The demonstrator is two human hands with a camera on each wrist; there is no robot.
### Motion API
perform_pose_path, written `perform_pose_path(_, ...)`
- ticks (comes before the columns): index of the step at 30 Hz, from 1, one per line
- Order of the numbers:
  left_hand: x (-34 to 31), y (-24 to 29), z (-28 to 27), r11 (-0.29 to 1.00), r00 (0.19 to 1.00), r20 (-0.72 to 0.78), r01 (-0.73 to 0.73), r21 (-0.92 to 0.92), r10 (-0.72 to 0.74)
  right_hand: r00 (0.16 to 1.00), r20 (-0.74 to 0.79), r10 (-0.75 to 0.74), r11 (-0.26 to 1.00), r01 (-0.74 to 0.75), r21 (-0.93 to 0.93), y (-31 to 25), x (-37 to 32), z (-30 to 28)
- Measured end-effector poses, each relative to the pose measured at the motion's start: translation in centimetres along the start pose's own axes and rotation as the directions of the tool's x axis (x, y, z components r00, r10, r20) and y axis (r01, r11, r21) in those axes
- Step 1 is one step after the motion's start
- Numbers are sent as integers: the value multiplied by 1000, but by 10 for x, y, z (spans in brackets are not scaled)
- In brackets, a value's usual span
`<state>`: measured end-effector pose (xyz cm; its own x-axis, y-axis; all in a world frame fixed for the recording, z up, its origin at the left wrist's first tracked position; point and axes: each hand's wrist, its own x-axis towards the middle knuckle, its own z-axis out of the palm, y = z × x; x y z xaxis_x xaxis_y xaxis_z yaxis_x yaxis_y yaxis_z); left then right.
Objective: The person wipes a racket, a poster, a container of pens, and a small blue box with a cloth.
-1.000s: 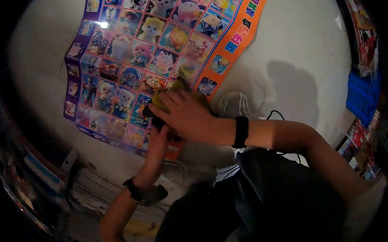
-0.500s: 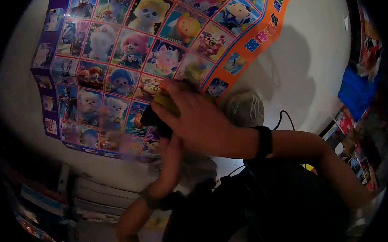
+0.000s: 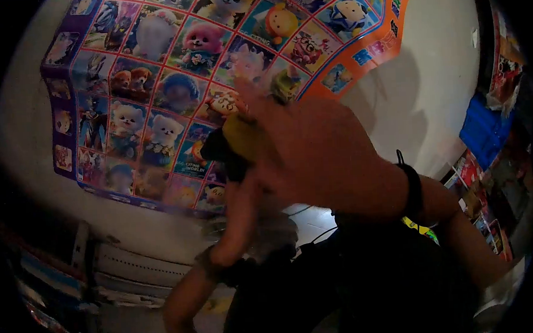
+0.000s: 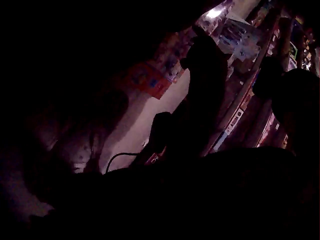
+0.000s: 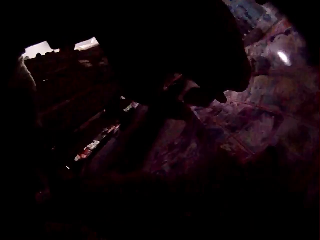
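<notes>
In the head view, a small yellow-and-black thing (image 3: 239, 135) sits between my two hands, in front of a large poster (image 3: 136, 118) of framed cartoon animals. Its black part (image 3: 217, 148) points left, and the hands cover much of the rest, so its kind does not show. My left hand (image 3: 243, 206) holds it from below. Over its right side lies my right hand (image 3: 328, 146), large and blurred, with a finger stretched up across the poster. Both wrist views are very dark, showing mostly black silhouettes; an orange poster corner (image 4: 155, 82) shows in the left one.
A pale round surface (image 3: 448, 105) lies under and around the poster. Something blue (image 3: 485, 130) and colourful packets (image 3: 458, 200) line the right edge. Slatted pale furniture (image 3: 140, 270) stands at lower left. A thin dark cable (image 4: 117, 157) curves across the left wrist view.
The right hand has come up nearer to the head camera and looks larger, its fingers blurred. The view has moved closer to the poster. The yellow-and-black thing stays at the hands throughout.
</notes>
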<state>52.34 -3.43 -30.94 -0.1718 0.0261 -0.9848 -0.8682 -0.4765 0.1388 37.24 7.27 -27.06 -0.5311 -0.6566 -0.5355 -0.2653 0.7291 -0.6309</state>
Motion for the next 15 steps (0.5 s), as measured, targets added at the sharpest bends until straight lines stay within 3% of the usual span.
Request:
perform_pose_path(1, -1, 5, 3, 996, 1000, 14, 12, 83, -13, 995, 39, 89, 993, -85, -83, 3, 4, 1)
perform_pose_path(5, 15, -15, -2, 1000, 999, -42, -28, 2, 28, 995, 87, 45, 988, -31, -151, 28, 15, 34)
perform_pose_path(7, 16, -26, 0, 964, 968, -92, -244, -109, 235, 991, 87, 99, 988, -87, -127, 23, 11, 42)
perform_pose_path(10, 12, -31, -9, 979, 977, -119, -188, -78, 178, 986, 79, 143, 986, -136, -91, 24, 2, 44)
perform_pose_path(15, -20, -13, 0, 954, 951, -103, -296, -40, 291, 993, 111, 26, 999, -23, -29, 15, -23, 32)
